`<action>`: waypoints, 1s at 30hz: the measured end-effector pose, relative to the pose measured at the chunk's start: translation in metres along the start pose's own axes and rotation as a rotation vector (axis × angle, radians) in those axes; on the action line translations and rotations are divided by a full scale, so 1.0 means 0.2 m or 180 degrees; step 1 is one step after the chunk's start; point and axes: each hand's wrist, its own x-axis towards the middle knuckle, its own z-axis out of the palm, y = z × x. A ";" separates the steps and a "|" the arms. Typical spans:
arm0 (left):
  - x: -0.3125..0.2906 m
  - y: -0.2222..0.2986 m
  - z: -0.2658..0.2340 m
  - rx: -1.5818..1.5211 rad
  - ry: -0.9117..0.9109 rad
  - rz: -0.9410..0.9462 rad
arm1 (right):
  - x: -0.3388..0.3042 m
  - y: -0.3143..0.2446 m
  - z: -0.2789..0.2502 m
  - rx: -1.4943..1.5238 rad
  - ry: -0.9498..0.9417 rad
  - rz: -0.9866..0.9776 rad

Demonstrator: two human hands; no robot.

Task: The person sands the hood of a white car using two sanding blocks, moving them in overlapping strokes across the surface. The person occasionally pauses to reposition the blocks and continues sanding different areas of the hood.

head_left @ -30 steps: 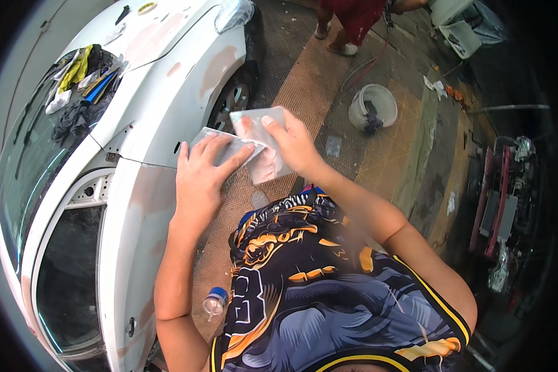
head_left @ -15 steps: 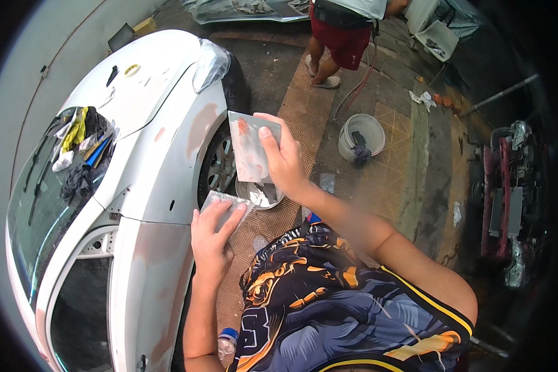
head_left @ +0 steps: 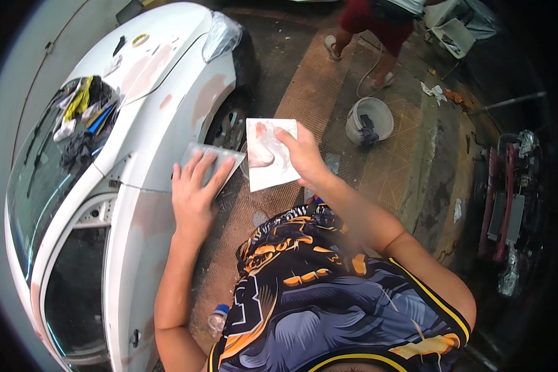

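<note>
In my right hand (head_left: 305,154) is a pale flat putty board (head_left: 261,176), the thumb on its top face. Whitish putty and a reddish smear lie on the board. My left hand (head_left: 195,195) grips a thin greyish flat spreader (head_left: 228,177), with the fingers laid over its face. The spreader's far edge is close to the board's left side; I cannot tell if they touch. Left of my hands stands a white car (head_left: 127,180) with pinkish-brown filler patches on its fender and door.
Rags and blue tools (head_left: 98,121) lie at the windscreen base, a tape roll (head_left: 141,39) on the bonnet. A bucket (head_left: 387,115) with dark cloth stands ahead right, near another person (head_left: 378,25). Car parts (head_left: 505,204) stand far right; a blue-capped bottle (head_left: 219,317) is beside me.
The putty board has tilted to face up more and moved slightly right. My left hand with the spreader has moved left and farther away. The other person has stepped right.
</note>
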 end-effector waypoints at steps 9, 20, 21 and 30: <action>-0.03 0.08 0.09 -0.0318 -0.0607 0.0098 | -0.02 0.20 0.00 -0.1465 -0.0191 -0.0997; 0.02 0.15 0.05 -0.0591 -0.0514 0.0231 | -0.10 0.08 0.10 -0.2100 -0.0021 -0.1613; 0.00 0.16 0.08 -0.0550 -0.0571 0.0268 | -0.10 0.07 0.09 -0.2101 0.0033 -0.1468; 0.01 0.15 0.01 -0.1666 -0.0058 0.0164 | 0.09 0.06 0.00 -0.0382 0.0409 -0.0922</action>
